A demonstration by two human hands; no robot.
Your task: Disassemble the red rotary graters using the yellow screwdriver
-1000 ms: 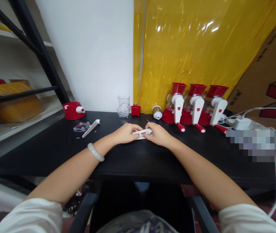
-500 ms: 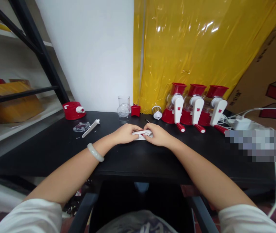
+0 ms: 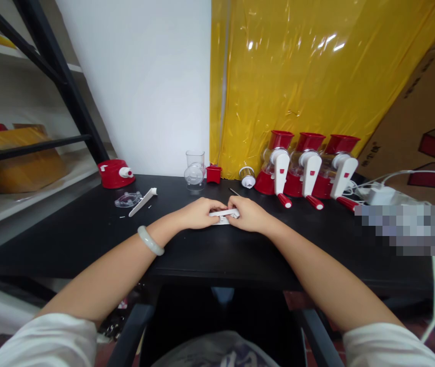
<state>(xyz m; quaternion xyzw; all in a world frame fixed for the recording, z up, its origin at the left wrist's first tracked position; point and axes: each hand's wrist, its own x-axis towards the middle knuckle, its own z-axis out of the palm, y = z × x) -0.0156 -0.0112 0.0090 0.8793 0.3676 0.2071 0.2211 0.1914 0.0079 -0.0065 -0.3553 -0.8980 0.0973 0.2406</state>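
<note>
Both my hands meet at the middle of the black table (image 3: 209, 250). My left hand (image 3: 197, 213) and my right hand (image 3: 248, 214) are closed on the two ends of a small white plastic part (image 3: 223, 214), held just above the tabletop. The fingers hide most of the part. A pale bangle (image 3: 150, 240) sits on my left wrist.
Three red-and-white hand-crank machines (image 3: 307, 165) stand at the back right before yellow sheeting. A clear cup (image 3: 195, 171), a small red cap (image 3: 213, 174), a metal drum (image 3: 247, 177), a red base (image 3: 114, 174), a clear disc (image 3: 127, 199) and a white bar (image 3: 143, 201) lie behind. Cables (image 3: 393, 193) at right.
The white part and both hands have shifted slightly; my fingers have closed further over it. Nothing else on the table moved.
</note>
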